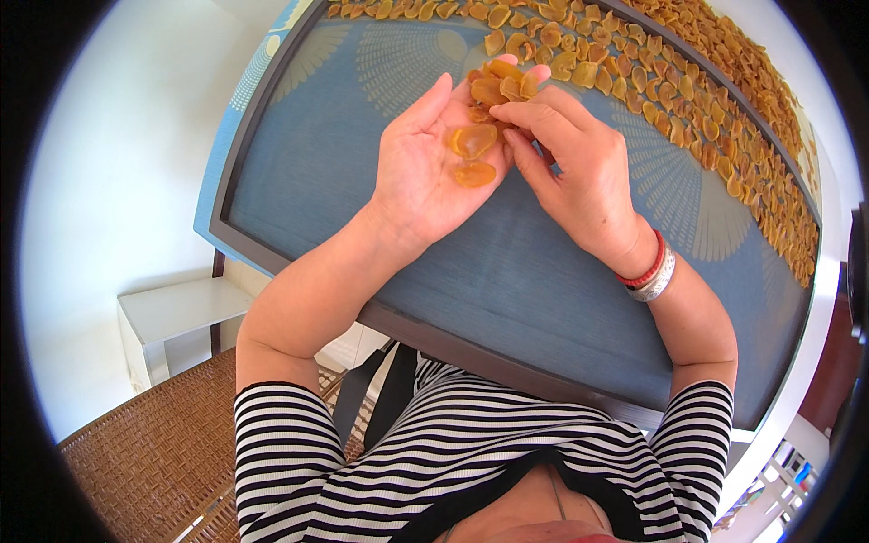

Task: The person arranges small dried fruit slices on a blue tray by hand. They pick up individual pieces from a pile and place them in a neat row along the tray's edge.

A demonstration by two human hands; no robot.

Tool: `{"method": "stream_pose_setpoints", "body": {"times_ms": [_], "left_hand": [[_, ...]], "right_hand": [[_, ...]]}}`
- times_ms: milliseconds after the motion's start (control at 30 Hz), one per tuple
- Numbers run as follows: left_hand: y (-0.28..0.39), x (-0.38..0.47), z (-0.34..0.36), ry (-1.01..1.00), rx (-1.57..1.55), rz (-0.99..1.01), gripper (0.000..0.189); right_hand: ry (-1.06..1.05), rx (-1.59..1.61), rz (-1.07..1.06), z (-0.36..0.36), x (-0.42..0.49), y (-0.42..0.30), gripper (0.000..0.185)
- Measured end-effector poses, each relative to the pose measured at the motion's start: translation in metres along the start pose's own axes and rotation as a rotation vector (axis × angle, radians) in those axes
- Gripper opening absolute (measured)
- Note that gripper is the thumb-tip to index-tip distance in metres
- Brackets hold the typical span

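My left hand [424, 159] is palm up above a dark-framed mesh screen [489, 271]. On its palm and fingers lie several translucent amber dried slices [475, 141], heaped toward the fingertips, with two lying apart nearer the wrist. My right hand [577, 159] reaches in from the right, palm down. Its thumb and forefinger pinch at a slice on the lower edge of the heap, partly hidden by the fingers. Rows of similar slices [638, 78] are spread over the far and right parts of the screen.
A dense mass of the same slices [740, 54] lies beyond the frame's far bar. Blue patterned cloth [234, 146] shows under the screen. At left are a small white shelf [183, 305] and a woven rattan seat [156, 434]. The screen's near bar [475, 356] runs before my torso.
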State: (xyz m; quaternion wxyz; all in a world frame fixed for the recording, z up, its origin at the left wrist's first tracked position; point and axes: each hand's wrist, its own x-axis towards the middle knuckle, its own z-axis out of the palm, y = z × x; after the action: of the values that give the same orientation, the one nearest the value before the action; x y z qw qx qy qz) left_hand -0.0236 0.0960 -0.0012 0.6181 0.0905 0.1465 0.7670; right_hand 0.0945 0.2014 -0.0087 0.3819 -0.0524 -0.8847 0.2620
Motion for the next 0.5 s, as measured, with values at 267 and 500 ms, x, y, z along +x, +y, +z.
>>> {"method": "stream_pose_setpoints", "body": {"times_ms": [267,500], "left_hand": [[-0.0044,-0.0019,0.0030,0.002,0.113,-0.033,0.056],[-0.0073,-0.0024,0.0002,0.065,0.054,-0.069,0.047]], "right_hand": [[0.026,-0.077,-0.069,-0.0017,0.0019,-0.0003,0.017],[-0.010,0.071,0.115,-0.0036,0.0018,0.0012,0.012]]}}
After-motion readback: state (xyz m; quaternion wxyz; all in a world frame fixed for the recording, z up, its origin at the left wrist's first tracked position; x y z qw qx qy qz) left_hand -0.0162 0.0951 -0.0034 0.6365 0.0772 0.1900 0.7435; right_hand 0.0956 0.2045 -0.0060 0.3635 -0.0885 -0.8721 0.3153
